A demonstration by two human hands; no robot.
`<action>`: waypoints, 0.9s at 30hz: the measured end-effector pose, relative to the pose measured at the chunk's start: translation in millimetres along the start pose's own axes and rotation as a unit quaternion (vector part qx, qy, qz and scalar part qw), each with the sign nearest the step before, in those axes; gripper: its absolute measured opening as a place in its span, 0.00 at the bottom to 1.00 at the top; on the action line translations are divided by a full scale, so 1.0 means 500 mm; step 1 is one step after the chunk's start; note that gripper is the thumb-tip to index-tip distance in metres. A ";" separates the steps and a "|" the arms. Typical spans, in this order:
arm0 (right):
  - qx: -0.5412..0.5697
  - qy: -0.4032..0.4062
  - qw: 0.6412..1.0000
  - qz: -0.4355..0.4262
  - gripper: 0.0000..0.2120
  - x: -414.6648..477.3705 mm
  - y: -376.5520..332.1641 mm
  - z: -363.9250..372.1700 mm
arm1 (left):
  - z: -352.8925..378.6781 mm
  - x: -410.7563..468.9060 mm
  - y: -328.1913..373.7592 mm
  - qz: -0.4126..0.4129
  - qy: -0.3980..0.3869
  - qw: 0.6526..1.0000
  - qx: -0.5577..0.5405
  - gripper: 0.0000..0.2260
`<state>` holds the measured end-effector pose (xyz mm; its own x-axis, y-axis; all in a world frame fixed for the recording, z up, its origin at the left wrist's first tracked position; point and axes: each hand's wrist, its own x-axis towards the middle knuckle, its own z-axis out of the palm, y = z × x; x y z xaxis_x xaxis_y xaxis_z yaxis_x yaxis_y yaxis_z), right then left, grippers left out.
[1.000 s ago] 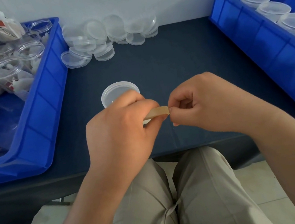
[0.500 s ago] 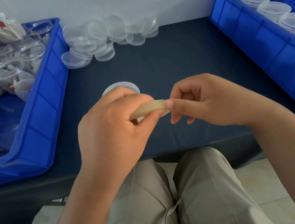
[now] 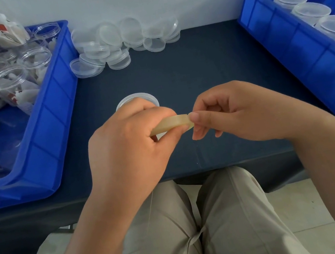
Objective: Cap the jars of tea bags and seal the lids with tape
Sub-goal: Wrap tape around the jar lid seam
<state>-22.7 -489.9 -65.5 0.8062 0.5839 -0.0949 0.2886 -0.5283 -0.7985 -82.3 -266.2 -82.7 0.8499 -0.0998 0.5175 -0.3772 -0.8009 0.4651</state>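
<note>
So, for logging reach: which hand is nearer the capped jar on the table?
Left. The left hand sits just in front of the capped jar, hiding its near edge; the right hand is off to the jar's right, pinching the tape.

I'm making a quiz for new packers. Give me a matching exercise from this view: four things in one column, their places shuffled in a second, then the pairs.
1. tape roll
2. loose lids
3. open jars
4. row of capped jars

A. in the right blue bin
B. at the back of the table
C. in the left blue bin
D. held by left hand and right hand

Pairs: 1-D, 2-B, 3-C, 4-A
</note>
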 end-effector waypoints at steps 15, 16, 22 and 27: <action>0.313 0.014 0.950 0.021 0.12 -0.002 0.001 0.021 | -0.002 0.005 -0.012 -0.065 -0.020 0.988 -0.137 0.04; 0.324 0.017 0.945 0.023 0.09 -0.002 -0.001 0.022 | -0.002 0.006 -0.013 -0.072 -0.022 0.987 -0.145 0.04; 0.339 0.014 0.940 0.039 0.12 -0.001 -0.011 0.019 | -0.004 0.010 -0.009 -0.068 -0.027 0.986 -0.150 0.04; 0.364 -0.003 0.930 0.055 0.11 -0.001 -0.009 0.014 | -0.008 0.012 -0.006 -0.059 -0.028 0.987 -0.150 0.04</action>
<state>-27.9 -483.2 -66.1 0.8069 0.5552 -0.2018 -0.2234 -0.0295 -0.9743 -77.7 -261.8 -78.3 0.9100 -0.0553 0.4109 -0.3594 -0.5993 0.7153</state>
